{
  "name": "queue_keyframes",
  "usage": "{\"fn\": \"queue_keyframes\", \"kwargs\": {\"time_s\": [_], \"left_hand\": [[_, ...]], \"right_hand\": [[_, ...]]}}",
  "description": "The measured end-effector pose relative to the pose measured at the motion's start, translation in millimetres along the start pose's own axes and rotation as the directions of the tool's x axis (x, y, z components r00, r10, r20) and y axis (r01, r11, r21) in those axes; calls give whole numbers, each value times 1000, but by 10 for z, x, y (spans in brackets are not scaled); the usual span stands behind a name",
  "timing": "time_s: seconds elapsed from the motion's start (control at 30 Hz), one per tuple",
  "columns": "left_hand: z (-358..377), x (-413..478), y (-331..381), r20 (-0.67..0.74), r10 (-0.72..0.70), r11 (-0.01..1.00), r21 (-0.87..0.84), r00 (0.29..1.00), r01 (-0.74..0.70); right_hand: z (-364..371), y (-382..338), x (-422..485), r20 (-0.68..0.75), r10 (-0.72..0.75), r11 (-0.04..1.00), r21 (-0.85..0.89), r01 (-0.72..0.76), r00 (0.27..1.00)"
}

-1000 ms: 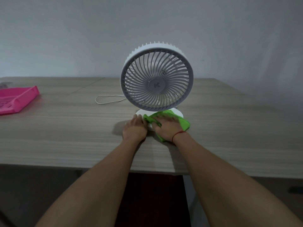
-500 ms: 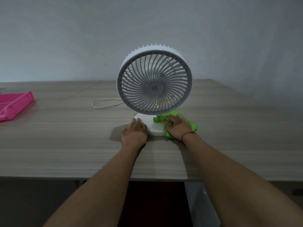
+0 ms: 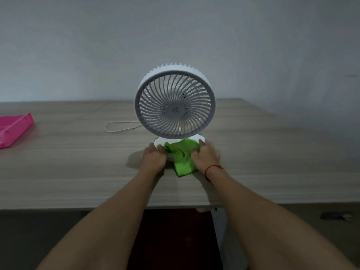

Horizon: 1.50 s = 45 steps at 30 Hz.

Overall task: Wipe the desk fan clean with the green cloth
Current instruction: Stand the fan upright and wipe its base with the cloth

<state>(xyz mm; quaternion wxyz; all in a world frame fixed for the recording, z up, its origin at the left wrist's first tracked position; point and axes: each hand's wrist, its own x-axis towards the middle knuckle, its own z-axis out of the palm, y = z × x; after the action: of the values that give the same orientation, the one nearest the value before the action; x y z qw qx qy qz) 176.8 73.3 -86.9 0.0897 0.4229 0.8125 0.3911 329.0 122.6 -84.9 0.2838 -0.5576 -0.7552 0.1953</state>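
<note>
A white desk fan (image 3: pixel 174 104) with a round grey grille stands upright on the wooden table (image 3: pixel 78 168), facing me. Its flat white base (image 3: pixel 158 142) lies under the grille. The green cloth (image 3: pixel 182 155) is bunched over the front of the base and hangs onto the table. My right hand (image 3: pixel 206 155) presses on the cloth's right side; a red string circles its wrist. My left hand (image 3: pixel 153 157) rests flat against the base's left front edge, fingers touching it.
A pink tray (image 3: pixel 14 129) sits at the table's left edge. The fan's white cord (image 3: pixel 120 126) loops on the table behind and left of the fan. A plain wall rises behind. The table's front edge runs just below my forearms.
The cloth has been swept from the base's right side to its front middle. My right hand moved with it, blurred at the fingers. My left hand stayed at the base.
</note>
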Motion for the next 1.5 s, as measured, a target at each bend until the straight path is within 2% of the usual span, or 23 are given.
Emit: {"fn": "queue_keyframes", "kwargs": {"time_s": [0.07,0.1,0.17,0.23,0.33,0.4,0.47,0.53,0.63,0.77,0.97,1.2,1.37,1.5], "left_hand": [[-17,-164,91,-152,-46,999,-13,987,44],[-28,-245,147,-139,-59,997,36,989,65],[-52,-338,238,-21,-78,985,155,997,80],[-86,-329,270,69,-97,982,169,993,84],[-121,-270,276,166,-137,987,-64,976,150],[-113,-293,296,208,-149,955,-225,967,196],[-123,-344,318,223,-158,922,-316,962,225],[-121,-331,321,223,-172,908,-342,960,242],[-175,-344,362,232,-210,925,-268,950,270],[-182,-321,337,207,-154,967,-168,966,190],[-363,-232,112,153,-139,983,-102,978,156],[-1081,89,-536,-28,-192,981,-41,981,191],[-1515,215,-1090,-141,-220,969,79,965,233],[-1605,216,-1364,-183,-211,950,194,960,246]], "right_hand": [[-87,68,23,-34,117,993,3,-117,993],[-122,76,28,-32,140,990,0,-140,990],[-195,47,38,-16,177,983,56,-176,984],[-242,17,38,26,223,962,159,-224,974],[-269,-14,-14,81,253,936,233,-265,964],[-290,-36,-63,112,244,936,234,-264,963],[-332,-64,-106,173,238,929,245,-276,956],[-388,-87,-145,256,236,922,245,-300,937],[-418,-111,-189,308,258,909,243,-338,915],[-332,-208,-184,180,229,942,206,-264,957],[-152,-420,-251,210,153,917,335,-218,966],[424,-1077,-360,308,73,860,463,-217,948],[872,-1581,-414,282,-44,947,316,-49,959],[1066,-1773,-477,213,-86,991,117,62,973]]}}
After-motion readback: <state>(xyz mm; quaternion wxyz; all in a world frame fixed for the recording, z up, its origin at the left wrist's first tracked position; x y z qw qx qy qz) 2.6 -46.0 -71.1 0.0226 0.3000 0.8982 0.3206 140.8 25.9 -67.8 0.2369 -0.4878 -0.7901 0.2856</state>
